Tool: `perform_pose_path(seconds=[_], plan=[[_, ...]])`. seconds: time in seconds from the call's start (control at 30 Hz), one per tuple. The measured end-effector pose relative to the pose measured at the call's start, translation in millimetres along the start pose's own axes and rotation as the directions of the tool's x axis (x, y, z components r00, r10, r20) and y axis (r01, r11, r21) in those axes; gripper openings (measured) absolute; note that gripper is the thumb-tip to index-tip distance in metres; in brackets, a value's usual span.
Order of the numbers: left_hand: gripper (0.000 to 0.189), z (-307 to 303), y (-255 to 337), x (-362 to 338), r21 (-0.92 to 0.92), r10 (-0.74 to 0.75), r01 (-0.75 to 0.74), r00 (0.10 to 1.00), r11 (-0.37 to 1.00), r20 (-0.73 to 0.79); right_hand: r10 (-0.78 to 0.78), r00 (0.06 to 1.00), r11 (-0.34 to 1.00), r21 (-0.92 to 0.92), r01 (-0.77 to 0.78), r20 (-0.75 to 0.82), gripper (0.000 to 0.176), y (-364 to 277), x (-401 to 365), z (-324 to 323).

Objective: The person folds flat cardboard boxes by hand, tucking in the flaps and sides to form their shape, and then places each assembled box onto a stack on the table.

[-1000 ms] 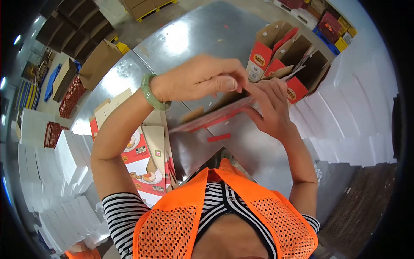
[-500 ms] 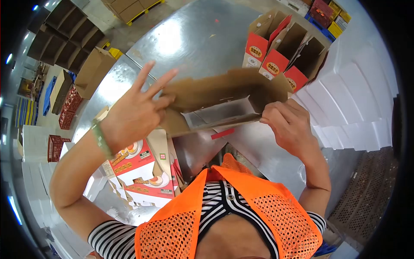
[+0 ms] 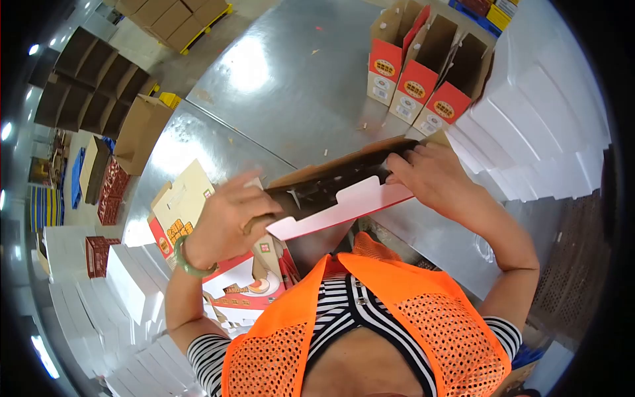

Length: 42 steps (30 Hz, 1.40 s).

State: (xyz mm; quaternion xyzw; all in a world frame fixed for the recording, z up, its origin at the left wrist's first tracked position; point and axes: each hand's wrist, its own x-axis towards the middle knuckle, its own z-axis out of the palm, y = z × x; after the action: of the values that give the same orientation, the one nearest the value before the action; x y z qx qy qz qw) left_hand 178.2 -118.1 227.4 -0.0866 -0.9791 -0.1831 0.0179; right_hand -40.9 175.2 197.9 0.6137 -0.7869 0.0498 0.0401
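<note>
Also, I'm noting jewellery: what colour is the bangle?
The bangle is green; it shows best in the head view.

Bright reflected glare marks the grey metal table point(image 3: 291, 86); fisheye distortion curves the periphery; black vignetting darkens the corners.

One long cardboard carton point(image 3: 331, 216), brown inside, with an open top and a raised white flap edged in red, is held aslant above the near edge of the metal table point(image 3: 291, 89).
</note>
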Motion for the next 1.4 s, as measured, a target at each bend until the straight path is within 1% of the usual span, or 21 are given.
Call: perform_pose_path(seconds=[0.03,0.1,0.23,0.3,0.33,0.37,0.4,0.47,0.57,0.7,0.77,0.83,0.9,0.97,1.03,1.07,1.1,1.17,1.2,1.37,1.4], plan=[[0.033,1,5,0,-0.207,-0.018,0.029,0.998,0.978,0.054,-0.006,0.999,1.0,-0.002,0.006,0.046,0.026,-1,-1,1],[0.047,-11,17,-1,-0.196,-0.007,0.031,0.992,0.98,0.124,0.004,1.0,1.0,0.001,-0.004,-0.012,0.027,-1,1,8],[0.046,9,16,-8,-0.187,-0.206,0.182,0.971,0.965,-0.12,0.09,0.959,0.996,0.039,-0.083,-0.27,0.031,4,13,35],[0.042,28,19,-2,-0.158,-0.418,0.388,0.864,0.908,-0.281,0.044,0.971,0.995,-0.079,-0.064,-0.233,0.045,4,13,36],[0.057,37,16,1,0.013,-0.224,0.252,0.882,0.968,-0.414,0.014,0.913,0.982,-0.167,-0.09,-0.408,0.059,-3,15,33],[0.057,48,20,5,0.015,-0.234,0.262,0.883,0.965,-0.408,-0.028,0.825,0.962,-0.24,-0.131,-0.564,0.075,-9,16,32],[0.066,59,27,10,-0.229,-0.341,0.253,0.739,0.94,-0.581,-0.025,0.825,0.965,-0.23,-0.127,-0.564,0.075,-10,18,36],[0.088,83,34,20,-0.553,-0.57,0.182,0.444,0.813,-0.691,0.259,0.688,0.961,0.11,-0.254,-0.678,0.085,-11,22,43],[0.087,100,28,29,-0.806,-0.785,0.066,0.288,0.588,-0.549,0.594,0.581,0.751,0.643,-0.151,-0.557,0.093,-19,24,54],[0.07,92,22,28,-0.759,-0.789,0.295,0.435,0.581,-0.435,0.663,0.529,0.668,0.738,-0.099,-0.529,0.079,-15,23,53],[0.065,84,25,36,-0.643,-0.781,0.449,0.434,0.62,-0.45,0.665,0.603,0.59,0.805,-0.063,-0.44,0.059,-3,18,58],[0.059,82,24,38,-0.154,-0.555,0.637,0.498,0.756,-0.666,0.669,0.62,0.539,0.842,-0.027,-0.409,0.051,3,16,65],[0.05,102,17,32,-0.236,-0.543,0.591,0.417,0.771,-0.729,0.673,0.634,0.482,0.876,0.016,-0.382,0.043,7,13,70],[0.042,107,11,36,-0.303,-0.523,0.52,0.349,0.798,-0.778,0.458,0.72,0.799,0.597,-0.075,-0.522,0.038,7,6,72],[0.03,105,12,44,-0.014,-0.149,0.259,0.51,0.966,-0.847,0.375,0.756,0.862,0.501,-0.072,-0.537,0.036,4,7,64],[0.018,104,16,48,0.046,-0.115,0.259,0.571,0.965,-0.813,0.273,0.795,0.919,0.39,-0.051,-0.541,0.033,4,7,60],[0.018,101,19,50,0.04,-0.119,0.26,0.566,0.965,-0.816,0.268,0.799,0.921,0.385,-0.05,-0.539,0.033,9,5,62],[0.016,93,21,53,-0.071,-0.348,0.468,0.539,0.881,-0.767,0.487,0.812,0.658,0.747,-0.099,-0.321,0.042,21,2,68],[0.034,87,19,52,-0.232,-0.469,0.466,0.498,0.854,-0.729,0.487,0.811,0.66,0.745,-0.097,-0.326,0.042,21,3,66],[0.065,79,-6,52,0.046,-0.306,0.499,0.6,0.865,-0.739,0.601,0.789,0.451,0.871,-0.197,-0.132,0.062,18,10,44],[0.065,78,-10,51,-0.248,-0.539,0.493,0.632,0.834,-0.557,0.603,0.787,0.449,0.871,-0.199,-0.131,0.062,17,12,40]])
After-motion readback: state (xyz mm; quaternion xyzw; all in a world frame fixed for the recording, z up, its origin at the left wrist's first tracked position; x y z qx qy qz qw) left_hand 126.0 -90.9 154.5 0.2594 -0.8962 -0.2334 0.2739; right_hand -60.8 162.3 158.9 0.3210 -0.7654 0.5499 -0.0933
